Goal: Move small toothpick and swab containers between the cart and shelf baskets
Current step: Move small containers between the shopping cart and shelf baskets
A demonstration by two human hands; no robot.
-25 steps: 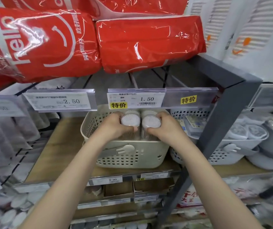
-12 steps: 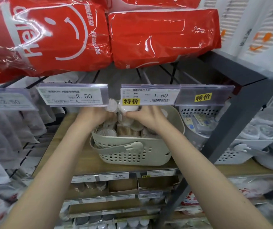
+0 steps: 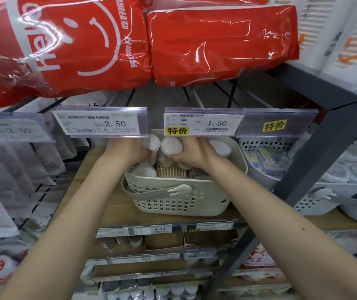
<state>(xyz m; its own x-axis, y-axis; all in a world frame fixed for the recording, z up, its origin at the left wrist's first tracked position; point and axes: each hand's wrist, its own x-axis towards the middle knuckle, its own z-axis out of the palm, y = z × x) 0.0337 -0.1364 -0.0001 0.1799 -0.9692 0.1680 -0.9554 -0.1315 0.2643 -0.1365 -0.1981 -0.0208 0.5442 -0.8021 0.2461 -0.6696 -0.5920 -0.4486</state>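
Carried deeper since a second ago: two containers, then held over the front rim of the basket, now up near its back half, just beneath the price-tag strip. Likely a placing move toward the rear row, so, as a judgement, mid-deposit and not yet let go. On the left, the left hand [image 3: 127, 150] curled round a ribbed-lid container [image 3: 152, 142], fingers mostly hidden behind the 2.50 price tag [image 3: 100, 124] (only the lid and a sliver of clear wall showing). Just beside it, nearly touching, a second container [image 3: 170, 151] pinched in the right hand [image 3: 194, 154], thumb low on the wall, white ribbed lid tilted toward the camera, pale sticks visible through the clear side. Both small, round, light-looking; slippery plastic perhaps, easy to tip when set among the others. Below the hands, inside the beige basket [image 3: 179, 202] on the wooden shelf [image 3: 91, 187]: another ribbed lid at the left front, flat packs of wooden sticks in the middle, a smooth round lid at the right rear. Further right, the 1.50 price tag [image 3: 203, 124] overhead, then a grey basket [image 3: 329, 198] with other tubs, apart from the beige one. No cart anywhere in view.
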